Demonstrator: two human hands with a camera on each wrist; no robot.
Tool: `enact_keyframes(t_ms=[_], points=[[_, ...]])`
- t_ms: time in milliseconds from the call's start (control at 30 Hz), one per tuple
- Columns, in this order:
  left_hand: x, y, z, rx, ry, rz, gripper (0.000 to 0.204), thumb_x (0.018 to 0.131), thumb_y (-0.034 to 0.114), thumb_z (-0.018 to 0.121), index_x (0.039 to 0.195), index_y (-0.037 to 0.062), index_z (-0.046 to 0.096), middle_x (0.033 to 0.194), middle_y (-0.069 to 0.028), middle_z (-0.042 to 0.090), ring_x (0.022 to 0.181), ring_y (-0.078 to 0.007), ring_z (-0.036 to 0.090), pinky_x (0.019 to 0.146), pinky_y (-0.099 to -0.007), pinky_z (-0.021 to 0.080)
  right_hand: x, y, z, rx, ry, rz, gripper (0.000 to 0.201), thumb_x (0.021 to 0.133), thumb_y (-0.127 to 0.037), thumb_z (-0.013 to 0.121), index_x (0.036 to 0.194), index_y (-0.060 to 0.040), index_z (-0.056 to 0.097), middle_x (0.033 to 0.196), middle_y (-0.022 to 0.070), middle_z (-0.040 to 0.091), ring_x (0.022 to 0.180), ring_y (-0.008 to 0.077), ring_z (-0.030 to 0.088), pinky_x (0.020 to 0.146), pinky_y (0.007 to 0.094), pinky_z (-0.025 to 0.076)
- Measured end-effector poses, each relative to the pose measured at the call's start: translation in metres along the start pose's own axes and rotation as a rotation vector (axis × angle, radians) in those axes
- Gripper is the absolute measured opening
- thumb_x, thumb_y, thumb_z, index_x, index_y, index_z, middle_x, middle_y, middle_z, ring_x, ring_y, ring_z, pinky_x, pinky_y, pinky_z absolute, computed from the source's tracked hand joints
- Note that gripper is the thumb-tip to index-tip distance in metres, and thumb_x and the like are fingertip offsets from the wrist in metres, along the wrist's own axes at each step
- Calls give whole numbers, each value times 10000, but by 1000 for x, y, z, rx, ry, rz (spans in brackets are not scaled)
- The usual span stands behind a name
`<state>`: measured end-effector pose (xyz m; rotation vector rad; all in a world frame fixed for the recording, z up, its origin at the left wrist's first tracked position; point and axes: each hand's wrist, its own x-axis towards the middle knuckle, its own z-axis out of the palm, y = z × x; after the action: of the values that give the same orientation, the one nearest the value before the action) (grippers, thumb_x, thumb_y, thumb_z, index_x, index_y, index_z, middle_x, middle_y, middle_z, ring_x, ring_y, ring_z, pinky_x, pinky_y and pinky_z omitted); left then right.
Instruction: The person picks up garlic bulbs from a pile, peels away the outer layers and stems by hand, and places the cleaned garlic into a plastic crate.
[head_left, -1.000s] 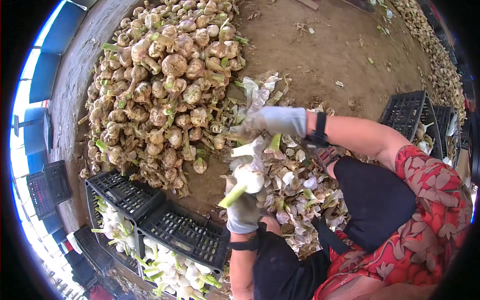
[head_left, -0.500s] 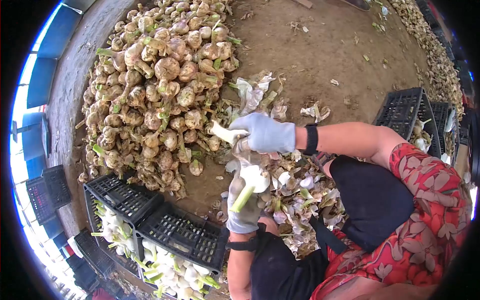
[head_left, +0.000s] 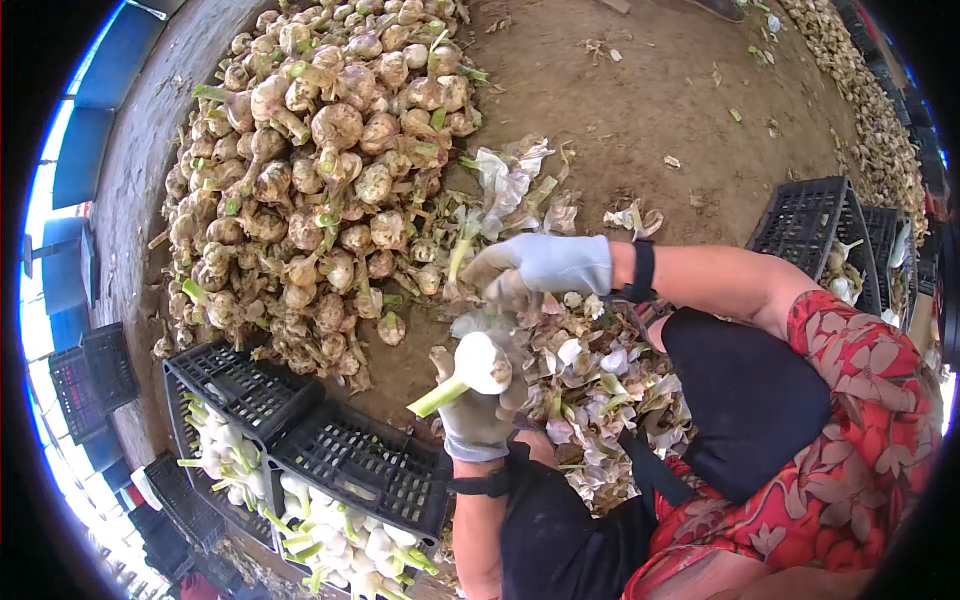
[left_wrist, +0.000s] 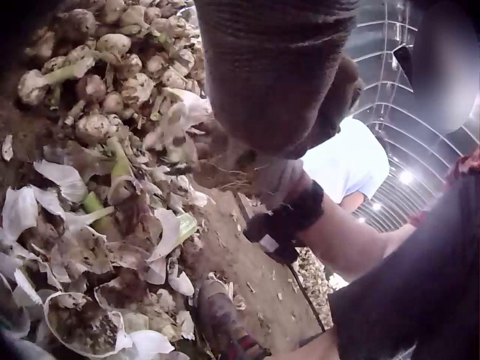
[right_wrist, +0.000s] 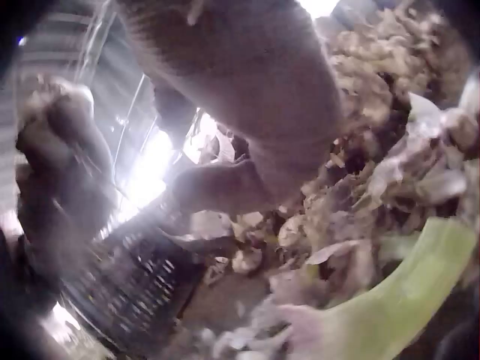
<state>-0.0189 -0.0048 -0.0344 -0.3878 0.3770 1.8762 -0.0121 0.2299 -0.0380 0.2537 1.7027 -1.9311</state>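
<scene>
Plainly, the left hand (head_left: pixel 476 424) cradles the white garlic bulb (head_left: pixel 482 362) from beneath, fingers bent round it, apparently so its top stays exposed and the green stem (head_left: pixel 438 398) juts clear. I see the right hand (head_left: pixel 556 264) just above, fingers partly bent; blur stops me telling whether it grips the leafy stalk (head_left: pixel 463 252) beside it. Loose skins (head_left: pixel 610 375) lie below, probably where they drop.
</scene>
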Motion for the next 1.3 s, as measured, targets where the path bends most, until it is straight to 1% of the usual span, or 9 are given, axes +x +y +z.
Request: enact_keyframes(t_ms=[167, 300, 467, 567, 767, 900, 1000, 1100, 1300], points=[[3, -2, 13, 69, 216, 239, 610, 919, 610, 456, 1157, 61, 576, 890, -116, 632, 551, -170, 510, 436, -247, 408, -19, 1, 19, -298, 231, -297, 717, 801, -470, 721, 1328, -39, 497, 1148, 160, 603, 943, 238, 629, 841, 358, 503], [12, -5, 42, 155, 446, 357, 413, 959, 427, 516, 1183, 83, 563, 976, -66, 635, 649, -148, 602, 535, -221, 517, -24, -14, 35, -538, 317, -595, 671, 701, -367, 818, 1243, -81, 546, 978, 105, 586, 882, 258, 619, 759, 354, 511], [18, -9, 42, 185, 540, 364, 461, 976, 440, 484, 1240, 64, 518, 943, -24, 637, 647, -109, 612, 460, -214, 495, -12, -15, 39, -539, 373, -535, 478, 686, -370, 801, 983, -39, 627, 914, 169, 621, 904, 345, 631, 757, 391, 509], [11, -8, 31, 594, 425, 358, 537, 965, 540, 436, 1185, 62, 547, 810, -25, 622, 499, -117, 547, 395, -242, 432, -15, -23, 39, -414, 299, -341, 446, 728, -363, 785, 987, -27, 646, 895, 142, 654, 895, 278, 653, 749, 373, 508], [10, -12, 30, 616, 448, 372, 645, 916, 662, 409, 1069, 55, 564, 647, -40, 577, 376, -138, 452, 343, -251, 357, -8, -5, 29, 352, -9, -6, 326, 860, -274, 706, 1058, -19, 663, 815, 51, 678, 691, 110, 639, 621, 271, 536], [10, -11, 37, 596, 430, 415, 663, 905, 679, 412, 1043, 48, 563, 658, -46, 587, 417, -148, 504, 375, -240, 387, -13, -11, 23, 412, -45, 16, 252, 878, -202, 666, 1041, -10, 668, 835, 54, 683, 698, 120, 642, 641, 277, 545], [12, -11, 28, 759, 443, 508, 761, 902, 696, 392, 1215, 9, 487, 803, -55, 597, 573, -133, 565, 475, -254, 454, -14, -16, 30, -144, 148, -366, 245, 851, -176, 643, 1023, -4, 671, 858, 103, 691, 783, 211, 665, 715, 336, 533], [20, -12, 26, 1084, 559, 712, 733, 918, 668, 397, 1217, 5, 488, 857, -77, 614, 649, -159, 597, 522, -277, 481, -20, -24, 41, -519, 266, -334, 268, 753, -91, 642, 1011, -17, 644, 940, 132, 657, 887, 300, 643, 770, 363, 507], [11, -1, 49, 301, 483, 185, 607, 930, 631, 390, 961, 60, 593, 675, -116, 605, 422, -192, 488, 333, -267, 349, -14, -6, 41, -557, 254, -443, 284, 756, -146, 637, 1008, -16, 644, 945, 187, 649, 871, 369, 636, 769, 397, 508]])
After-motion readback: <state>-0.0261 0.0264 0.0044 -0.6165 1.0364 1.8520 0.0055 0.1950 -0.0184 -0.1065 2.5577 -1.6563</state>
